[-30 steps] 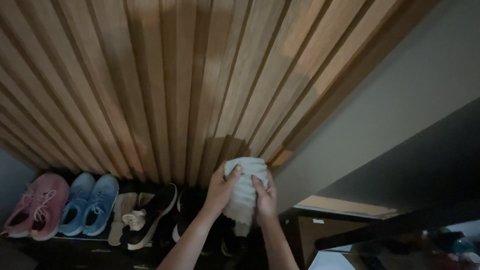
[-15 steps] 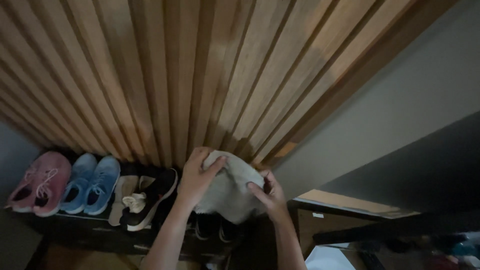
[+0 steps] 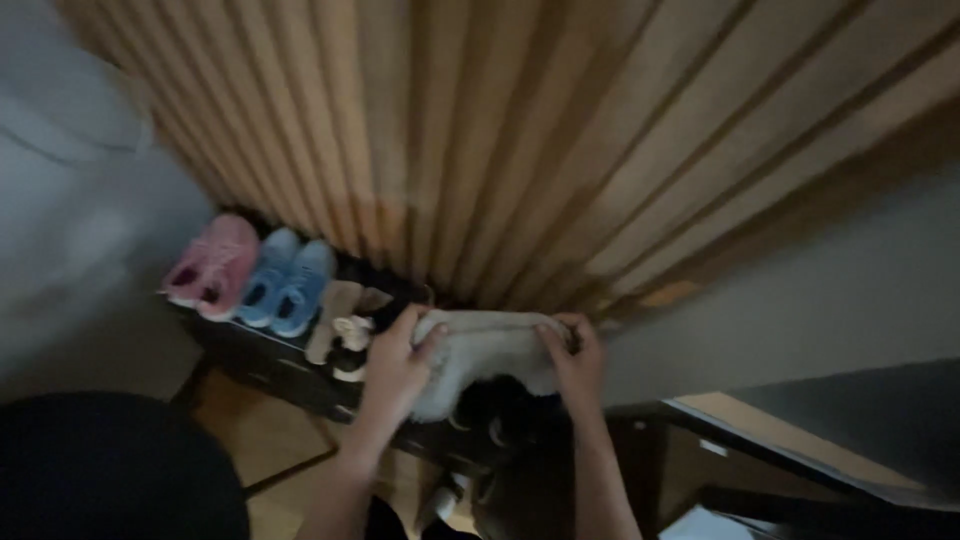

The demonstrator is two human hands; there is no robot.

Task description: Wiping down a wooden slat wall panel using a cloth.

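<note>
Two hands (image 3: 395, 365) on one cloth (image 3: 485, 355)

Pale fuzzy cloth (image 3: 485, 352) stretched flat (slightly blurred), held over dark shoe rack (image 3: 270, 362).

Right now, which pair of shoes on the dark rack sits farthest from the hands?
The pink sneakers at the row's far left end; the light blue pair lies between them and the left hand.

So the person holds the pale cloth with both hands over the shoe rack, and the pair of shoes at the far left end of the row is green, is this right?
Not quite. In the head view the far-left pair of shoes is pink, not green; the blue pair stands beside it. The rest holds: left hand and right hand both grip the pale cloth over the shoe rack.
</note>
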